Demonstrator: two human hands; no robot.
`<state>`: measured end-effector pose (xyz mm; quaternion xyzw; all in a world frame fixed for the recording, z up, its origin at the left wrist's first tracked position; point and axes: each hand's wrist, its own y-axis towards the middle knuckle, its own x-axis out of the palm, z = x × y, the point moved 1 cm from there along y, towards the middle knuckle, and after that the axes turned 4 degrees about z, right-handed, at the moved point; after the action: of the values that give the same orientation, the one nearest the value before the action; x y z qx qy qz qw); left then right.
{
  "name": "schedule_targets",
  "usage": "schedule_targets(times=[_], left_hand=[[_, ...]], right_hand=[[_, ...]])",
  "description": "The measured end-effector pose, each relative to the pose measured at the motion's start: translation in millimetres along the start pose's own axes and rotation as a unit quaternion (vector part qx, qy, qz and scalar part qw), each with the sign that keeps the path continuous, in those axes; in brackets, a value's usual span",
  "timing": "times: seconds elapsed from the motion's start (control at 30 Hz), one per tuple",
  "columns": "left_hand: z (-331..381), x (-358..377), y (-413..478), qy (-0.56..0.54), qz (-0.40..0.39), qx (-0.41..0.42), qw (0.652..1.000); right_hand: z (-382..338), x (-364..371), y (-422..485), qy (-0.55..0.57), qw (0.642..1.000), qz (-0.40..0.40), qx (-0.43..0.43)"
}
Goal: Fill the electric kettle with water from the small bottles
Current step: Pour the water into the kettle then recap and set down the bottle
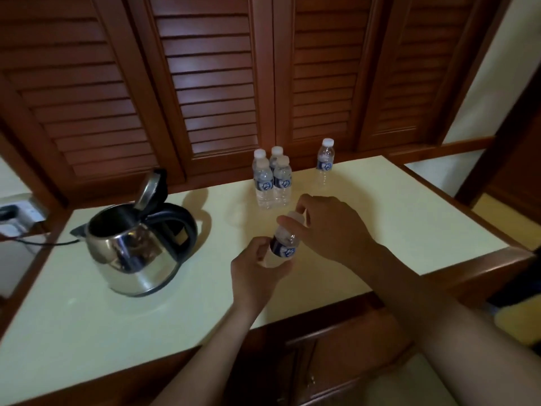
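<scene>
Left hand (257,266) wrapped around the lower body of a small clear plastic water bottle with a blue label (284,247), held above the pale yellow countertop (380,230). Right hand (328,230) has fingers curled on its white cap (296,215) (cap on). Stainless steel electric kettle with black handle (131,253) stands to the left, hinged lid (150,187) up. Three identical bottles (272,183) clustered at the back, a fourth bottle (325,162) apart on the right.

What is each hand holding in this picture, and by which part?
Both hands hold one small water bottle. The left hand grips its lower body, and the right hand pinches its white cap at the top.
</scene>
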<state>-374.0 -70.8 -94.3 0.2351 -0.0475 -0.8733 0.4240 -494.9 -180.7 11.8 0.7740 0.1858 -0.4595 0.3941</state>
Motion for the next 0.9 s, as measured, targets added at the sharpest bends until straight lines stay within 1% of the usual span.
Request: schedule_targets(times=[0.1,0.2,0.33,0.4,0.47,0.67,0.77,0.83,0.9], left_hand=[[0,-20,-17,0.020,0.024,0.031,0.999],[-4,-42,-31,0.047,0.035,0.045,0.997],[-12,-73,-43,0.065,0.017,0.034,0.997],[-17,-90,-46,0.063,0.010,0.028,0.998],[-23,-108,-44,0.067,0.002,0.036,0.997],[-47,-163,-34,0.052,-0.037,0.028,0.998],[-62,-190,-28,0.033,-0.040,0.002,0.999],[-73,-206,-21,0.035,-0.031,0.006,0.999],[-82,-223,-14,0.051,-0.027,0.022,0.998]], right_hand=[[-15,-1,-11,0.003,1.000,-0.007,0.017],[-35,-3,-17,0.033,0.999,-0.019,-0.010],[-64,-6,-17,0.116,0.986,-0.093,-0.072],[-79,-5,-17,0.121,0.978,-0.127,-0.111],[-94,-5,-16,0.128,0.972,-0.142,-0.136],[-148,3,-13,0.182,0.955,-0.180,-0.146],[-178,10,-12,0.187,0.957,-0.179,-0.134],[-198,16,-10,0.181,0.964,-0.155,-0.114],[-218,26,-7,0.146,0.978,-0.122,-0.091]])
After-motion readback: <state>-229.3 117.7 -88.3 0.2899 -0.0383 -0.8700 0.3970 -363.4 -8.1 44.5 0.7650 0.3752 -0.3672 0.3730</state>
